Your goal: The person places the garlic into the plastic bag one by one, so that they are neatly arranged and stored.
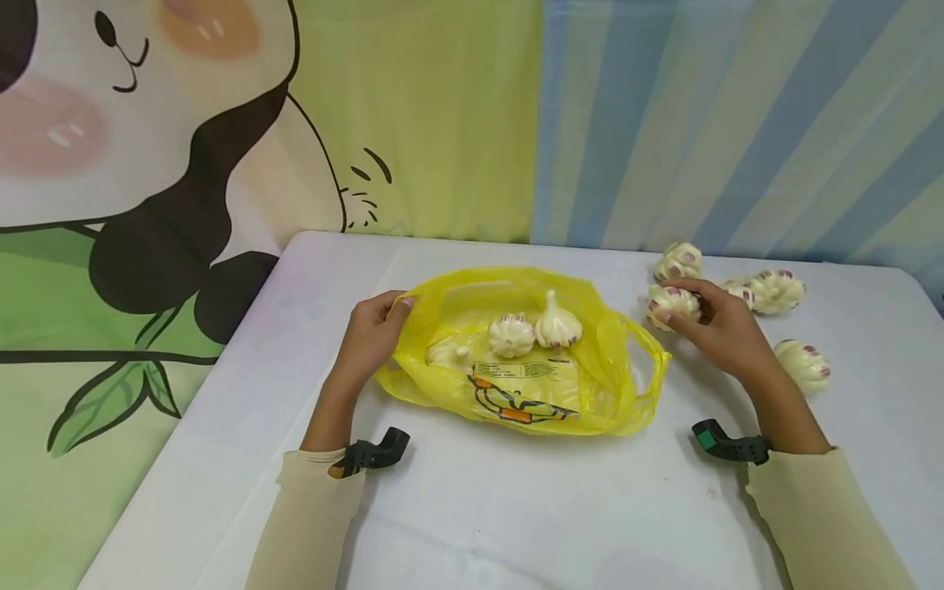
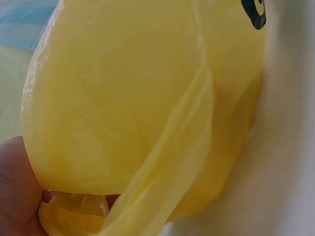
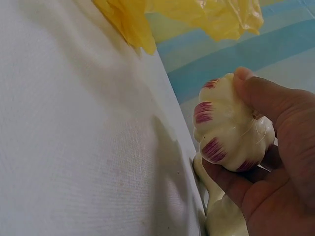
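A yellow plastic bag (image 1: 424, 383) lies with its mouth spread wide in the middle of the table. Three garlic bulbs show inside it: one upright (image 1: 558, 326), one beside it (image 1: 511, 335), and one partly hidden at the left (image 1: 447, 353). My left hand (image 1: 371, 334) pinches the bag's left rim; in the left wrist view the yellow plastic (image 2: 123, 103) covers most of the fingers. To the right of the bag, my right hand (image 1: 721, 329) holds a garlic bulb (image 3: 231, 125) with purple-streaked cloves between thumb and fingers, apart from the bag.
Around the right hand are more garlic bulbs: one behind (image 1: 678, 261), a cluster (image 1: 776, 292) farther right, and one (image 1: 803, 366) by the right wrist. A white cloth (image 1: 516, 508) covers the table. A printed curtain (image 1: 457, 123) hangs along its far edge.
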{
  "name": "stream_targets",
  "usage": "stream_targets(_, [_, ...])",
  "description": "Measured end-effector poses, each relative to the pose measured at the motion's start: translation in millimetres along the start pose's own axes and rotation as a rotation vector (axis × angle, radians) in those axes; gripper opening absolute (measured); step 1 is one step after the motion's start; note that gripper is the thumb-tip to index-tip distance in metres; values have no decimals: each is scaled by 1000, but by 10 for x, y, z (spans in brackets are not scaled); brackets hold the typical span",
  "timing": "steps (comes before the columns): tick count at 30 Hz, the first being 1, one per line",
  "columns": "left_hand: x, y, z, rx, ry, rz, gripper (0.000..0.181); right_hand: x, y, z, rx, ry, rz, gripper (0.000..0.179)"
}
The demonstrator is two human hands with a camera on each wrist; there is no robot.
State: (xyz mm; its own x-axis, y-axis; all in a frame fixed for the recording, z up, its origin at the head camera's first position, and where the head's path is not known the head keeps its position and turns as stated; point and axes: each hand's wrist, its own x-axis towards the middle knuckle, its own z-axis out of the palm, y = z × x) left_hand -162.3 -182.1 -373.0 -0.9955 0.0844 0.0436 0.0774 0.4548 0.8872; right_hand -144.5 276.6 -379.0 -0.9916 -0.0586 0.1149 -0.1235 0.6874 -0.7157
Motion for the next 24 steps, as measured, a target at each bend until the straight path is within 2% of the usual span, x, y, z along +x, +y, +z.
stream_targets(6, [2, -17, 8, -2, 0, -8, 40, -26, -43, -32, 35, -15, 31, 53])
stream_targets(11, [2, -34, 16, -8, -2, -5, 40, -34, -87, -31, 43, -12, 20, 54])
stream_targets(14, [-4, -34, 10, -6, -2, -1, 40, -19, -136, -18, 53, 11, -17, 50])
stream_targets(18, [-7, -23, -9, 6, 6, 11, 39, 23, -246, -17, 129, 29, -96, 45])
stream_targets(24, [9, -19, -1, 0, -1, 13, 40, 81, -432, -45, 186, 36, -152, 45])
